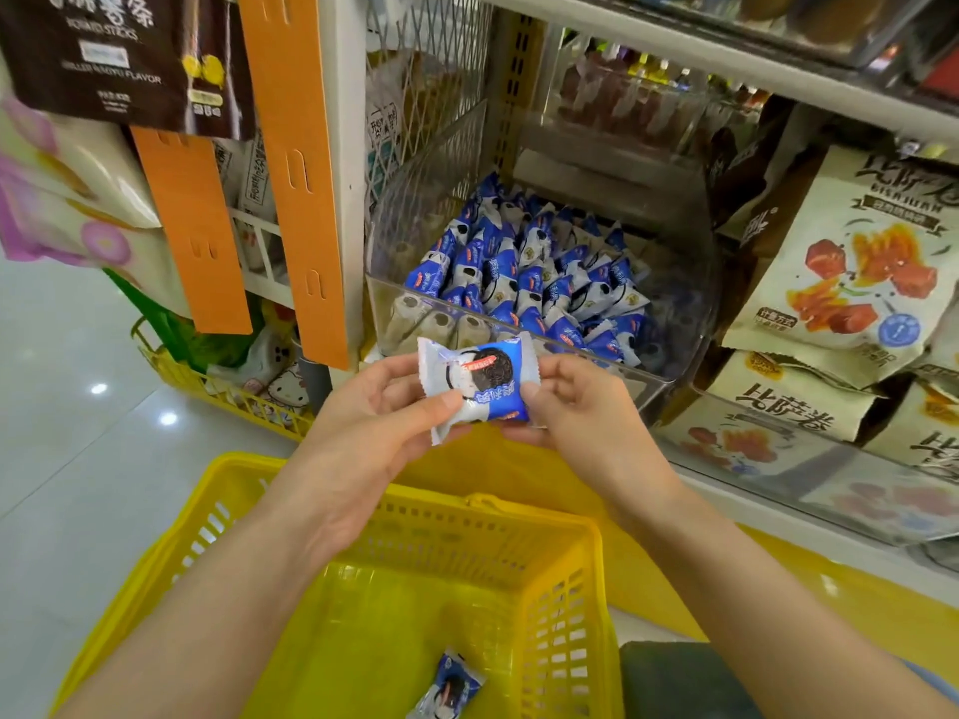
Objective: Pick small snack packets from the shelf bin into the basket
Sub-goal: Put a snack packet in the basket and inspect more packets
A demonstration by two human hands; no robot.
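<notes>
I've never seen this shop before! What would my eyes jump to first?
Probably the blue-and-white cookie packet, pinched in the middle between the left hand and right hand. Right below sits the bright yellow basket, with one matching packet lying inside. Behind the hands, a clear shelf bin holds a heap of blue packets.

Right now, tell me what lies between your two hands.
In the head view, one blue-and-white plastic cookie packet spans the gap, its ends pinched by the left hand and right hand.
</notes>
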